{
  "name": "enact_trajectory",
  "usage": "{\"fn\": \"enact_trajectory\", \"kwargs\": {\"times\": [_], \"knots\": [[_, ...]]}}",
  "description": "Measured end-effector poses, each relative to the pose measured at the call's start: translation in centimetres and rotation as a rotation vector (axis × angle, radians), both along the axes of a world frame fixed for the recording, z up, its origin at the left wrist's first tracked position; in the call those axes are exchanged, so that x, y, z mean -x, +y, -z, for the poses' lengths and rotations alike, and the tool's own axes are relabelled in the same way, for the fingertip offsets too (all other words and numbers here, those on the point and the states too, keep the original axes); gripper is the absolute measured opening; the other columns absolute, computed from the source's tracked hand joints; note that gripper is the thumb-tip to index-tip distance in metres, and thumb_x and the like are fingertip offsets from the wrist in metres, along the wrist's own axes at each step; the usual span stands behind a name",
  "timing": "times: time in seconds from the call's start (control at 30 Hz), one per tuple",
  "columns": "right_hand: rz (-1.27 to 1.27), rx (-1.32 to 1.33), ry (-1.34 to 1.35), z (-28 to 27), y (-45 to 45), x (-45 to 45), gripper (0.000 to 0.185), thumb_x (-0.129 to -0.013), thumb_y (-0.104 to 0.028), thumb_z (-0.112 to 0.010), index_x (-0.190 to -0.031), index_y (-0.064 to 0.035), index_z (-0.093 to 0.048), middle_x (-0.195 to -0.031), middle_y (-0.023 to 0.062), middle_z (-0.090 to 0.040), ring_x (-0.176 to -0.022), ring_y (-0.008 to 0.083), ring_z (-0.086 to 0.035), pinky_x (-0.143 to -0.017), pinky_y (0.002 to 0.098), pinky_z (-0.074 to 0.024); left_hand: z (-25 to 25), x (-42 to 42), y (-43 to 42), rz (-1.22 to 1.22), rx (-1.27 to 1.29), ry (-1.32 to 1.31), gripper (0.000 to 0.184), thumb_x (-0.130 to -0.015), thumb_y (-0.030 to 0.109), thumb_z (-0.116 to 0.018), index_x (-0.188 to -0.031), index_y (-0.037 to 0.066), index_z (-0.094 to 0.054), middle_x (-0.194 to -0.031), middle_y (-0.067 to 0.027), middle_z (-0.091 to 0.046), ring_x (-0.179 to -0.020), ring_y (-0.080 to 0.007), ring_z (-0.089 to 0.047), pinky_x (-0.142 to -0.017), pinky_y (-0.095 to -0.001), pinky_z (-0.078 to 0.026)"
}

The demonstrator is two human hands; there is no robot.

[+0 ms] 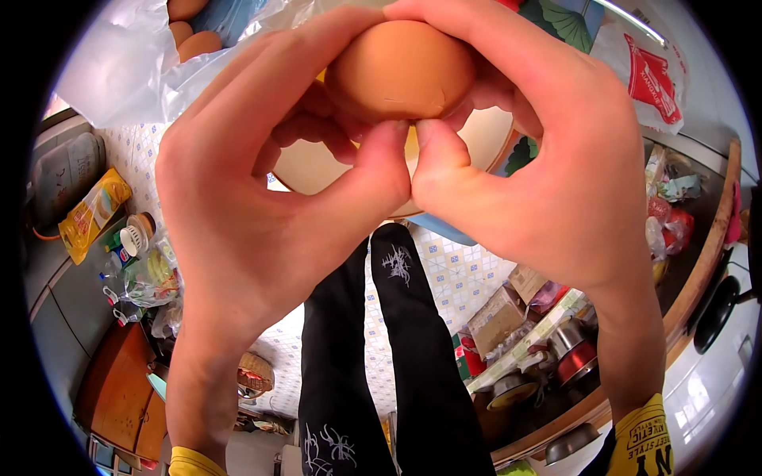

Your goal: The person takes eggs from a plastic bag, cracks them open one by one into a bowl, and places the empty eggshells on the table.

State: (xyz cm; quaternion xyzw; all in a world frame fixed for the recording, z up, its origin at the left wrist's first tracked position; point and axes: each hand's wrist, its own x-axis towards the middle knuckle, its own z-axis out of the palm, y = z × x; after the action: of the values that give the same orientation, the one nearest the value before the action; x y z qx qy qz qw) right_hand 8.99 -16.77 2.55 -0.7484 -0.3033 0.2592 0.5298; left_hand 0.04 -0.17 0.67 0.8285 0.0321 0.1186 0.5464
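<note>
A brown egg (pixel 401 67) is held between both hands near the top middle, close to the camera. Its shell shows a crack along the lower side. My left hand (pixel 270 159) curls round the egg's left side, and my right hand (pixel 524 159) curls round its right side. Both thumb tips press together at the egg's lower edge. Something yellow shows just below the thumb tips. Behind and beneath the hands is a pale round bowl (pixel 305 168), partly hidden by the fingers.
More brown eggs (pixel 198 45) lie in clear plastic (pixel 119 71) at the upper left. A white bag with red print (pixel 655 79) is at the upper right. Pots (pixel 573 349) and boxes (pixel 496 317) stand lower right. A yellow packet (pixel 94 214) lies left.
</note>
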Motion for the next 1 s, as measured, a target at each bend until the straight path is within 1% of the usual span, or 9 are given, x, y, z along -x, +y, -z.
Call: {"fn": "enact_trajectory", "kwargs": {"times": [0.1,0.4,0.5,0.6,0.7,0.8,0.9,1.0], "knots": [[0.001,0.005,-0.005,0.1,0.2,0.0,0.058,-0.074,0.012,-0.059,-0.130,0.0065,-0.046,-0.122,0.0152,-0.056,-0.109,0.0253,-0.061,-0.087,0.0353,-0.0539,-0.2,-0.1,0.2,0.019,-0.026,0.037,0.048,-0.081,-0.007,-0.065,-0.128,-0.010,-0.053,-0.119,-0.0155,-0.062,-0.105,-0.0221,-0.065,-0.090,-0.0327,-0.054],[0.000,0.012,-0.012,0.3,0.3,0.0,0.058,-0.074,0.011,-0.060,-0.130,0.0061,-0.047,-0.121,0.0151,-0.056,-0.109,0.0254,-0.061,-0.087,0.0352,-0.0539,-0.3,-0.6,0.3,0.053,-0.092,0.007,0.047,-0.079,-0.011,-0.063,-0.125,-0.009,-0.056,-0.118,-0.0143,-0.061,-0.101,-0.0199,-0.065,-0.087,-0.0300,-0.055],[-0.003,0.010,-0.012,0.2,0.3,-0.1,0.058,-0.073,0.011,-0.060,-0.129,0.0060,-0.047,-0.121,0.0151,-0.056,-0.109,0.0255,-0.061,-0.087,0.0352,-0.0539,-0.6,-0.7,0.5,0.055,-0.072,0.043,0.048,-0.078,-0.012,-0.062,-0.125,-0.008,-0.056,-0.118,-0.0140,-0.061,-0.102,-0.0195,-0.065,-0.087,-0.0298,-0.055],[-0.005,0.013,-0.008,0.3,0.1,-0.3,0.058,-0.073,0.011,-0.060,-0.129,0.0059,-0.047,-0.121,0.0151,-0.056,-0.108,0.0256,-0.061,-0.086,0.0352,-0.0539,-0.5,-1.0,0.6,0.073,-0.127,0.048,0.050,-0.077,-0.013,-0.062,-0.126,-0.008,-0.056,-0.119,-0.0136,-0.061,-0.102,-0.0188,-0.064,-0.087,-0.0296,-0.055],[-0.006,0.016,-0.005,0.2,-0.1,-0.5,0.057,-0.073,0.011,-0.060,-0.129,0.0058,-0.047,-0.121,0.0150,-0.056,-0.108,0.0256,-0.061,-0.086,0.0352,-0.0539,-0.3,-1.1,0.4,0.075,-0.087,0.033,0.051,-0.077,-0.015,-0.061,-0.127,-0.006,-0.057,-0.119,-0.0127,-0.060,-0.102,-0.0183,-0.064,-0.087,-0.0294,-0.055],[-0.011,0.019,0.000,0.0,-0.5,-0.8,0.057,-0.073,0.011,-0.060,-0.129,0.0056,-0.048,-0.121,0.0150,-0.057,-0.108,0.0257,-0.061,-0.086,0.0352,-0.0539,-0.2,-1.0,0.5,0.068,-0.122,0.052,0.054,-0.077,-0.017,-0.059,-0.129,-0.004,-0.056,-0.120,-0.0120,-0.060,-0.102,-0.0179,-0.064,-0.087,-0.0293,-0.055],[-0.015,0.026,0.001,0.0,-0.8,-1.0,0.057,-0.073,0.011,-0.061,-0.128,0.0055,-0.048,-0.120,0.0150,-0.057,-0.108,0.0258,-0.062,-0.086,0.0351,-0.0540,-0.5,-1.0,1.1,0.094,-0.176,0.073,0.056,-0.076,-0.018,-0.059,-0.130,-0.003,-0.056,-0.121,-0.0121,-0.060,-0.102,-0.0181,-0.065,-0.088,-0.0293,-0.055],[-0.018,0.035,0.002,-0.2,-1.1,-1.3,0.057,-0.073,0.011,-0.061,-0.128,0.0054,-0.048,-0.120,0.0150,-0.057,-0.107,0.0258,-0.062,-0.086,0.0351,-0.0540,-0.7,-1.1,2.0,0.123,-0.219,0.107,0.057,-0.076,-0.018,-0.060,-0.130,-0.003,-0.056,-0.123,-0.0126,-0.060,-0.104,-0.0201,-0.064,-0.088,-0.0297,-0.054]]}}
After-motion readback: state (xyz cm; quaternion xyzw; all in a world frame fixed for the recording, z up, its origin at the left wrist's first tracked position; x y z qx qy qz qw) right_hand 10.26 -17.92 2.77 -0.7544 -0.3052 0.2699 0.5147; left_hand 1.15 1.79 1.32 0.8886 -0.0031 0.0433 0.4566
